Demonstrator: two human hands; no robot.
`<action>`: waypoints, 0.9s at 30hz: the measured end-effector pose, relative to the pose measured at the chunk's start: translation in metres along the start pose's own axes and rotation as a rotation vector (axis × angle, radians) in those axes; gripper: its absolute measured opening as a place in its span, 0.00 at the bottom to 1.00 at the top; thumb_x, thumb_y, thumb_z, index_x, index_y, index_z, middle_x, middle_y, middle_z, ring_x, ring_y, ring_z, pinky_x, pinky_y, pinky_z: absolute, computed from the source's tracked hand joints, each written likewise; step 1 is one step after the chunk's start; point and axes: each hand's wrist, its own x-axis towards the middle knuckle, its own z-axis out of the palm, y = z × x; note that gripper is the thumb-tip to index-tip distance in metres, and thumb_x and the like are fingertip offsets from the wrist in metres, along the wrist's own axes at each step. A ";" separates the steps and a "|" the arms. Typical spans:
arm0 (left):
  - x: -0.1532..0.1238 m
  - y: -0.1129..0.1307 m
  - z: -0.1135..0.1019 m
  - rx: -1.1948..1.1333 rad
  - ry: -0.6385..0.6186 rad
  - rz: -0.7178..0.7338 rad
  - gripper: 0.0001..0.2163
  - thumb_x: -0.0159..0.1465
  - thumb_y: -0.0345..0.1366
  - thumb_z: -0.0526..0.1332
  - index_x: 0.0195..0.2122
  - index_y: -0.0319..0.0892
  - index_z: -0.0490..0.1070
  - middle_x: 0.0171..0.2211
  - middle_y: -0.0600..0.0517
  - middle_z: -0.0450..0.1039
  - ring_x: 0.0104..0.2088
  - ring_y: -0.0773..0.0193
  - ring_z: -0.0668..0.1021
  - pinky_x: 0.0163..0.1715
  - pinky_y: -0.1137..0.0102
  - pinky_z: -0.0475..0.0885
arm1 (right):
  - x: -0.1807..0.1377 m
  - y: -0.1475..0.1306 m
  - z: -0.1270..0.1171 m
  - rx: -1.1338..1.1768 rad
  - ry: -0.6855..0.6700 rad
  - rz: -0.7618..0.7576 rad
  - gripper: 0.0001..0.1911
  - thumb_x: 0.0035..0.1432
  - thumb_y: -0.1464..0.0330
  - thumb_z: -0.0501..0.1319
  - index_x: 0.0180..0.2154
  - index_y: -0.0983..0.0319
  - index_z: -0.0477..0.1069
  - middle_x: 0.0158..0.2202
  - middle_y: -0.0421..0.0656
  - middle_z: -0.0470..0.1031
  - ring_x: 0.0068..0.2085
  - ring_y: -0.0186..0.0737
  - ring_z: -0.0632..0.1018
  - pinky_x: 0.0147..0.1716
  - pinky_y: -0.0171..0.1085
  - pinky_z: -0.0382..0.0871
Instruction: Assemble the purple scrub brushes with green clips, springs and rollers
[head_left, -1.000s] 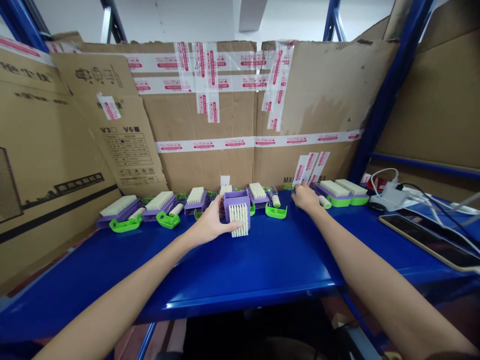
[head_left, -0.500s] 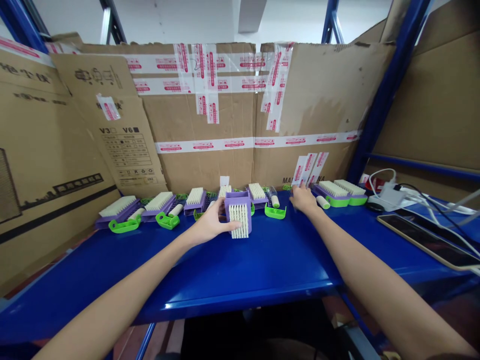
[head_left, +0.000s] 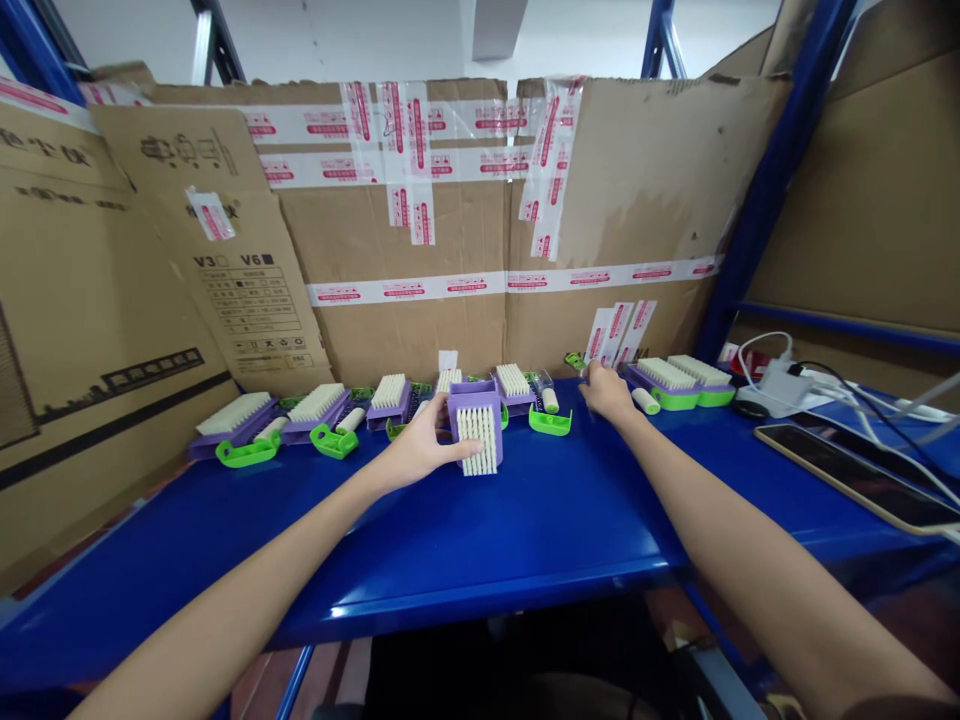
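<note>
My left hand grips a purple brush head with cream bristles, thumb across the bristles, held upright over the blue table. Farther right, my right hand reaches to the back of the table, its fingertips pinched at a small green part, now lifted off the surface. Between the hands lie a green curved cover and a white roller. Just right of my right hand rests another white roller with a green end.
Several purple brush heads with green covers line the back of the blue table. Two green-edged brushes sit at the right, near a phone, a charger and cables. Taped cardboard walls the back.
My right hand has closed on the small green part and raised it slightly from the table. The left hand keeps the brush head in nearly the same place.
</note>
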 end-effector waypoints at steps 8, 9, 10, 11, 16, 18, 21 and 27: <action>-0.001 -0.001 -0.001 0.008 -0.007 0.001 0.37 0.61 0.47 0.76 0.68 0.45 0.63 0.64 0.36 0.76 0.63 0.40 0.81 0.62 0.40 0.77 | 0.002 -0.002 -0.002 0.135 0.100 0.010 0.16 0.71 0.66 0.59 0.58 0.62 0.69 0.59 0.57 0.77 0.57 0.58 0.80 0.54 0.48 0.73; -0.001 -0.001 0.000 0.007 -0.007 0.003 0.37 0.62 0.47 0.76 0.68 0.46 0.63 0.64 0.36 0.76 0.63 0.40 0.80 0.62 0.40 0.77 | 0.002 -0.003 -0.003 0.152 0.112 0.011 0.16 0.71 0.66 0.58 0.58 0.62 0.68 0.59 0.57 0.77 0.57 0.58 0.80 0.54 0.48 0.73; -0.001 -0.001 0.000 0.005 -0.008 0.004 0.37 0.62 0.47 0.76 0.68 0.46 0.63 0.64 0.37 0.76 0.63 0.40 0.80 0.62 0.40 0.77 | 0.002 -0.004 -0.003 0.169 0.125 0.010 0.16 0.71 0.66 0.58 0.57 0.61 0.68 0.59 0.57 0.77 0.57 0.58 0.80 0.54 0.49 0.73; -0.001 -0.001 0.000 0.002 -0.008 0.005 0.37 0.62 0.47 0.76 0.68 0.46 0.63 0.64 0.37 0.76 0.63 0.40 0.80 0.62 0.40 0.77 | 0.001 -0.005 -0.004 0.187 0.138 0.008 0.16 0.70 0.67 0.58 0.57 0.61 0.68 0.59 0.57 0.77 0.58 0.58 0.79 0.54 0.49 0.73; -0.001 -0.001 0.000 -0.002 -0.002 0.004 0.37 0.62 0.48 0.76 0.67 0.44 0.63 0.65 0.36 0.75 0.63 0.39 0.80 0.62 0.39 0.76 | -0.002 -0.011 -0.007 0.275 0.207 -0.050 0.16 0.70 0.68 0.56 0.57 0.60 0.67 0.60 0.56 0.76 0.59 0.57 0.78 0.54 0.49 0.73; -0.001 -0.001 0.000 -0.006 -0.006 0.004 0.37 0.63 0.48 0.76 0.67 0.44 0.63 0.65 0.36 0.75 0.63 0.39 0.80 0.62 0.40 0.76 | -0.003 -0.014 -0.008 0.309 0.237 -0.087 0.16 0.70 0.68 0.56 0.57 0.60 0.67 0.60 0.56 0.75 0.59 0.57 0.77 0.53 0.50 0.73; -0.001 0.000 0.001 -0.011 -0.014 -0.001 0.37 0.63 0.49 0.75 0.67 0.44 0.62 0.65 0.36 0.74 0.63 0.39 0.80 0.62 0.41 0.76 | -0.005 -0.020 -0.008 0.390 0.310 -0.168 0.15 0.67 0.68 0.57 0.55 0.60 0.67 0.58 0.57 0.76 0.58 0.59 0.77 0.52 0.52 0.73; -0.001 0.003 0.004 0.000 0.006 0.002 0.36 0.64 0.52 0.74 0.67 0.43 0.61 0.65 0.36 0.73 0.64 0.39 0.78 0.63 0.42 0.75 | -0.014 -0.036 -0.009 0.529 0.409 -0.376 0.13 0.65 0.69 0.57 0.51 0.59 0.68 0.54 0.56 0.76 0.48 0.54 0.81 0.48 0.51 0.75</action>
